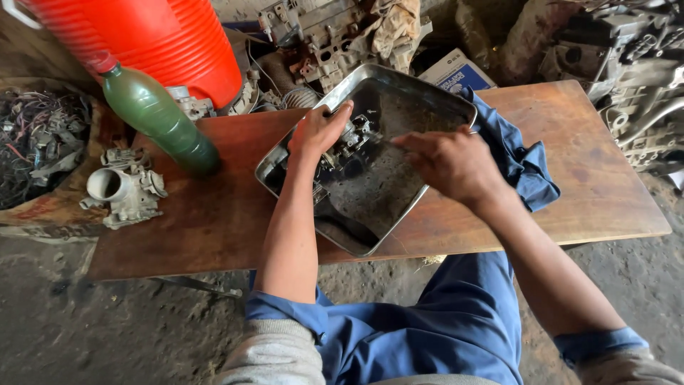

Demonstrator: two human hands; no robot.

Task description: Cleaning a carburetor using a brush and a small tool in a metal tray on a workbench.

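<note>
Both my forearms reach forward over the low wooden desk [214,221], bare from the rolled blue sleeves down. My left arm runs almost straight ahead, wrist bent slightly so my left hand [318,132] caps the grey metal carburetor part [350,139] from above. My right arm comes in at a slant from the lower right, and my right hand [449,162] hangs palm down above the middle of the metal tray [410,82].

One tray lies on the desk, square, dented and grimy, set cornerwise. One carburetor part sits inside it toward the left corner. A second, separate carburetor body [125,189] lies well apart at the desk's left edge. One green plastic bottle [160,117] with a red cap leans near it, in front of one large orange drum [153,39]. One blue cloth [516,160] is bunched just beside the tray's right rim. A tangle of wires [39,139] fills a sack on the floor to the left.

My left grip is closed around the top of the part in the tray, thumb on the near side, fingers curled over the far side. My right grip is pinched, fingers drawn together and pointing left toward the part; I cannot tell whether something small is held between them, as the back of my hand hides the fingertips.
</note>
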